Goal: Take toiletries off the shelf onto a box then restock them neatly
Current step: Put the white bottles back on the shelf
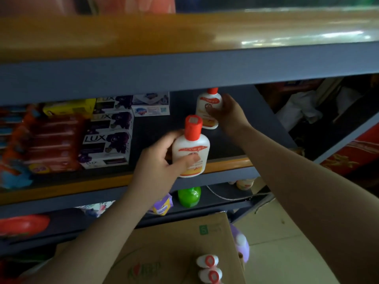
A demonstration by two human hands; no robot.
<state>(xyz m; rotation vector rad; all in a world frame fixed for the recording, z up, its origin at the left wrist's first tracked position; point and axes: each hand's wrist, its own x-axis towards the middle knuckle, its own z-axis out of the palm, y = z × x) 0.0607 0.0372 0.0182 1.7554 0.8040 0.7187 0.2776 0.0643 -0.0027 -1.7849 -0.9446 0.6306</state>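
At centre frame the left hand (159,160) curls its fingers round a smooth white plastic bottle with a red screw cap (190,147), upright just above the orange-edged shelf lip (225,163). Up and right, the right hand (226,111) clasps a matching white bottle (208,103) standing deeper on the dark shelf. Two more red-capped bottles (208,267) lie on the brown cardboard box (174,249) at lower centre. Glossy Lux soap cartons (106,138) are stacked at left.

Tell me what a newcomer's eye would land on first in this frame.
Two white bottles with red caps: the left hand grips the near bottle at the shelf's front edge, and the right hand holds the far bottle deeper in. Left of them sit stacked Lux boxes. Below, two more red-capped bottles lie on a cardboard box.
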